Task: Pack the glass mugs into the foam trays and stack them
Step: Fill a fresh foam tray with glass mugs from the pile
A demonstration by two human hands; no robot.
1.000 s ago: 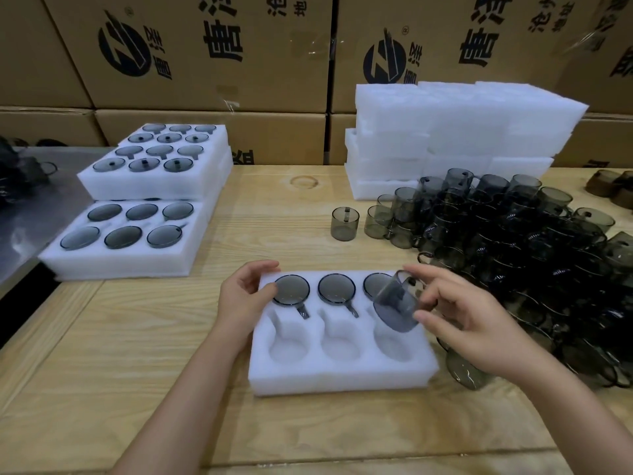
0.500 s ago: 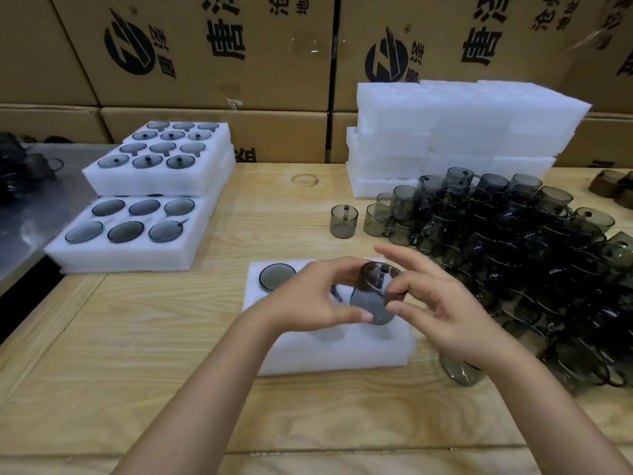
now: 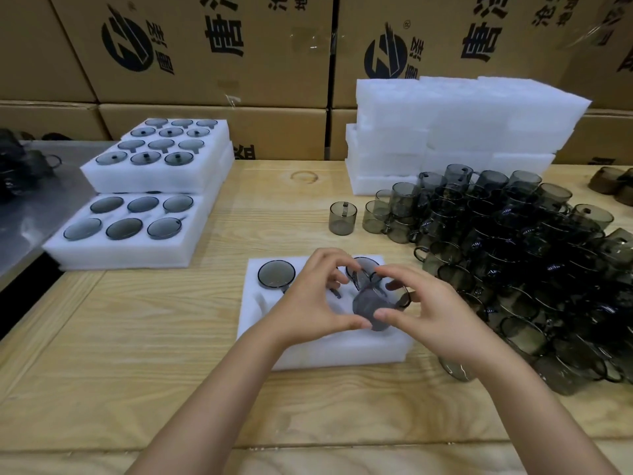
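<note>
Far left of the frame, the filled trays (image 3: 137, 245) sit two layers deep: white foam, with smoky round mug faces flush in the cut-outs. My guess is the foam's thick enough that no glass touches glass when stacked.

In the centre, the foam tray (image 3: 325, 353) being packed lies flat on the pale wooden table (image 3: 137, 371), with one seated mug (image 3: 276, 274) in its upper-left pocket. The near pockets look keyhole-shaped, presumably for the handles.

The left hand (image 3: 308, 303) pinches the held mug (image 3: 376, 308) with thumb and fingertips on one side. The right hand (image 3: 435, 310) does the same on the other. The mug's tilted just over the tray's middle, probably to line the handle up with its slot. It's smooth, dark grey, see-through glass, a plain cylinder.

To the right, the loose mug pile (image 3: 531, 255) is heaped within easy reach. Behind it, upper right, are the empty foam blocks (image 3: 462, 125), matte and a bit fuzzy.
</note>
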